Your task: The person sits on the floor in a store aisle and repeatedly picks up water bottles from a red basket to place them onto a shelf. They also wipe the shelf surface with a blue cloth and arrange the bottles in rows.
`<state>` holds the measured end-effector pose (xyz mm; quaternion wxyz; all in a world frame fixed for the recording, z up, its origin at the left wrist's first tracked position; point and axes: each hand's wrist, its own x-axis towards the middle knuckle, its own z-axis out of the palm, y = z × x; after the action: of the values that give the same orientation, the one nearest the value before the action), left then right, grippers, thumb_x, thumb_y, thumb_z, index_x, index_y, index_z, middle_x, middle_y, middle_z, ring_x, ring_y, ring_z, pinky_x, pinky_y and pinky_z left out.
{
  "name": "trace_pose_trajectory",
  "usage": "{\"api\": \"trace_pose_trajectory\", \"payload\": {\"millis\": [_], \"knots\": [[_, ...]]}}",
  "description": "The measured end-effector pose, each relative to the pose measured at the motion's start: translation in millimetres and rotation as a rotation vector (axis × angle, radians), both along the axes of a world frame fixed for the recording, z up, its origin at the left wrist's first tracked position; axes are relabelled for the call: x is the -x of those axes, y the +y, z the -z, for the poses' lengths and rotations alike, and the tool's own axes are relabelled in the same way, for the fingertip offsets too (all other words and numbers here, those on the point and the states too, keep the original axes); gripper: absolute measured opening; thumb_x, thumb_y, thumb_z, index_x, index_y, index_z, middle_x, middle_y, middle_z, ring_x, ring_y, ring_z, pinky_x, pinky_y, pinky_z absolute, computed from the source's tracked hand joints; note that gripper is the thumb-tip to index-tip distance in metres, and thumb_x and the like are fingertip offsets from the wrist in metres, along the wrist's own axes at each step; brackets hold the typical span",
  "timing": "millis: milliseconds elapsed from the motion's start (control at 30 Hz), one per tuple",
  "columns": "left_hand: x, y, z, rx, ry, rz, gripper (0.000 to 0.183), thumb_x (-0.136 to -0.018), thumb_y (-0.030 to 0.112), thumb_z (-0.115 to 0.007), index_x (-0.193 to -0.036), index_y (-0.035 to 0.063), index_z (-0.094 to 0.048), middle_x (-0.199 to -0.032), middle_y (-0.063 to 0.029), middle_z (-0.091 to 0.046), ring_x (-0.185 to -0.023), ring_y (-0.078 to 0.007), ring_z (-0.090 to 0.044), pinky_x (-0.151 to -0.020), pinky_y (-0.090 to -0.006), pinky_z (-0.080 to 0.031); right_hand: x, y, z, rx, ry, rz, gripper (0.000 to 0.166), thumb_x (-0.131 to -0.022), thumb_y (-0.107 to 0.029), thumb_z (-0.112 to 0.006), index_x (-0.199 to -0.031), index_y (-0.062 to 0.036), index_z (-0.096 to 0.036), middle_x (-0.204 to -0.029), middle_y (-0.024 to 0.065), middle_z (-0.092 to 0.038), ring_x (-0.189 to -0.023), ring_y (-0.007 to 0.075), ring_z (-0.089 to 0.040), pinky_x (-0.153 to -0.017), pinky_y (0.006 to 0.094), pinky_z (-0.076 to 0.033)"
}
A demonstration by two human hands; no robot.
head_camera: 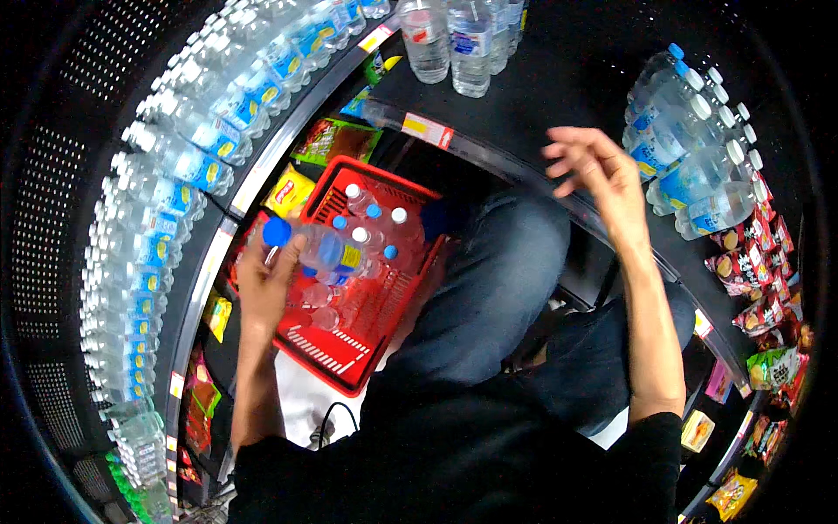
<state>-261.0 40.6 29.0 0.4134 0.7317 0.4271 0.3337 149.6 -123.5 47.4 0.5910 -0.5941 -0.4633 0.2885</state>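
My left hand [265, 278] grips a clear plastic bottle [321, 245] with a blue cap, near its neck. The bottle is tilted over a red plastic shopping basket [366, 380]. Inside the basket stand several clear bottles with white or blue caps, and a few lie at its near end. My right hand [596, 167] is raised over the shelf on the right, fingers apart and holding nothing. Close beside it is a group of large water bottles [687, 170] with blue and yellow labels. Part of the held bottle overlaps the bottles behind it, so its base is hard to make out.
A long row of water bottles [222, 134] curves along the left shelf. More bottles [471, 46] stand at the back of the black shelf [556, 78]. A yellow snack bag [289, 190] lies beside the basket; red snack packets [749, 262] hang over the right. My bent knee [524, 242] adjoins the basket.
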Motion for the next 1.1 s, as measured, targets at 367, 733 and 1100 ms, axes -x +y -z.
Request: {"api": "trace_pose_trajectory", "payload": {"millis": [367,733,1100], "knots": [[71.2,-20.0,197.2,0.013,0.118,-0.174,0.027,-0.090,0.009,-0.073,-0.116,0.0009,-0.068,-0.106,-0.0111,-0.071,-0.098,-0.0225,-0.066,-0.089,-0.0370,-0.051,259.9,76.4,85.2,0.609,-0.404,-0.745,0.031,-0.091,-0.008,-0.052,-0.116,0.0052,-0.065,-0.108,0.0339,-0.067,-0.103,0.0451,-0.068,-0.087,0.0518,-0.054],[64.4,-23.0,267.5,-0.051,0.184,-0.228,0.042,-0.090,0.003,-0.072,-0.129,0.0039,-0.056,-0.121,-0.0172,-0.067,-0.113,-0.0331,-0.064,-0.096,-0.0416,-0.049,297.2,67.8,145.9,0.701,-0.836,-0.830,0.036,-0.092,-0.007,-0.050,-0.125,0.0022,-0.058,-0.121,0.0261,-0.064,-0.111,0.0394,-0.067,-0.084,0.0500,-0.056],[58.6,-27.2,258.0,-0.042,0.360,-0.276,0.053,-0.089,0.003,-0.072,-0.137,0.0067,-0.051,-0.129,-0.0230,-0.062,-0.119,-0.0409,-0.060,-0.099,-0.0458,-0.048,297.6,62.1,167.7,0.626,-0.867,-0.799,0.032,-0.095,-0.012,-0.046,-0.121,-0.0020,-0.063,-0.117,0.0249,-0.066,-0.108,0.0400,-0.067,-0.086,0.0492,-0.055]]}}
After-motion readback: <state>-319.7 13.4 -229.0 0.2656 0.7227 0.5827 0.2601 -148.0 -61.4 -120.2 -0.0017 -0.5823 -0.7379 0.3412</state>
